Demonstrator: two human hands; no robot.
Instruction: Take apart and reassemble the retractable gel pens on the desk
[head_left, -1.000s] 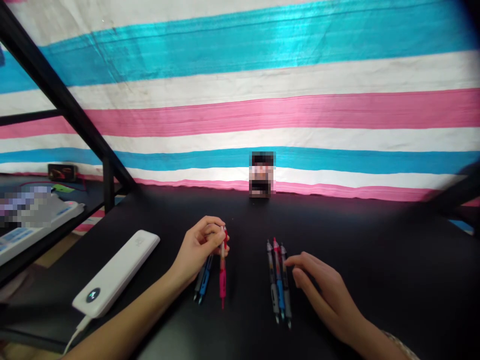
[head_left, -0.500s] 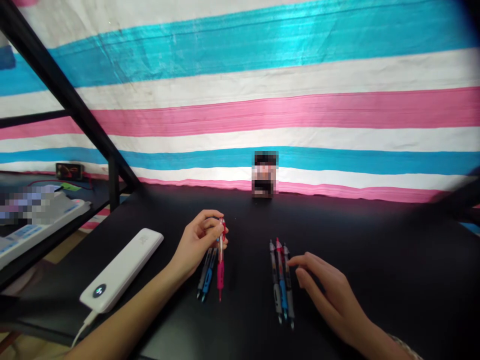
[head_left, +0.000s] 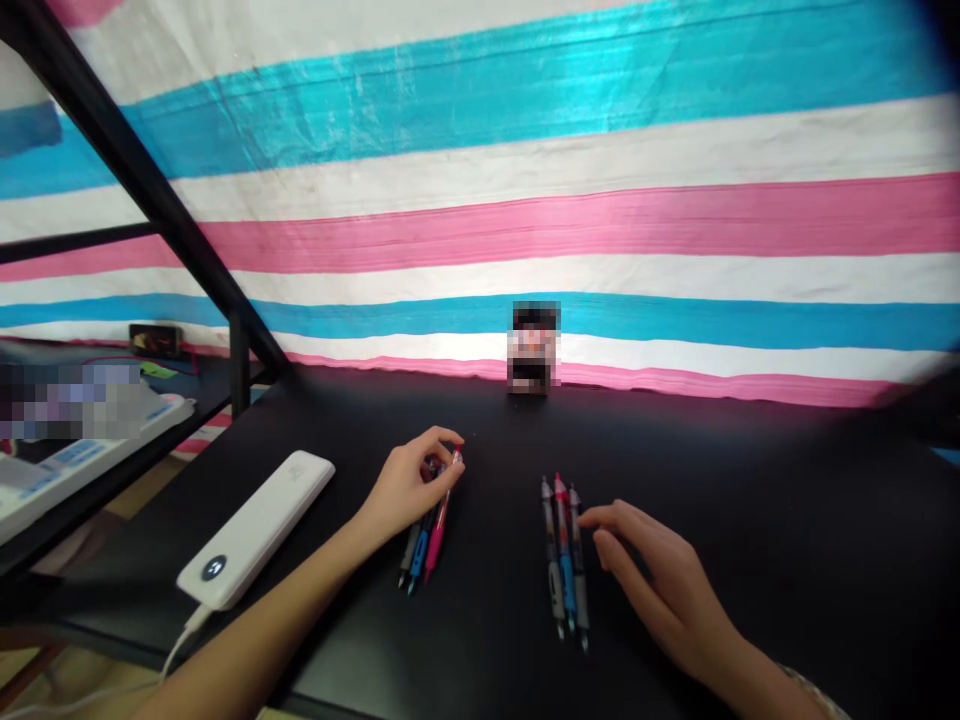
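Note:
My left hand (head_left: 416, 475) is closed over the upper end of a pink pen (head_left: 437, 533), with thumb and forefinger at its top. Just left of that pen, a blue pen (head_left: 420, 548) and a grey pen (head_left: 409, 556) lie side by side, their upper ends hidden behind my fingers. To the right is a second group: a grey pen (head_left: 553, 575), a blue pen with a red top (head_left: 567, 580) and another grey pen (head_left: 580, 585). My right hand (head_left: 649, 560) rests beside them, fingers loosely stretched, the forefinger tip at the rightmost grey pen.
A white power bank (head_left: 262, 525) with a cable lies left of my left forearm on the black table (head_left: 495, 660). A blurred-out object (head_left: 534, 348) stands at the back edge. Beyond a black metal post (head_left: 238, 360), a white power strip (head_left: 90, 455) sits on another surface.
My left hand has lowered the pink pen from upright-looking to a slant next to the blue and grey pens. My right hand has hardly moved; the view has shifted slightly.

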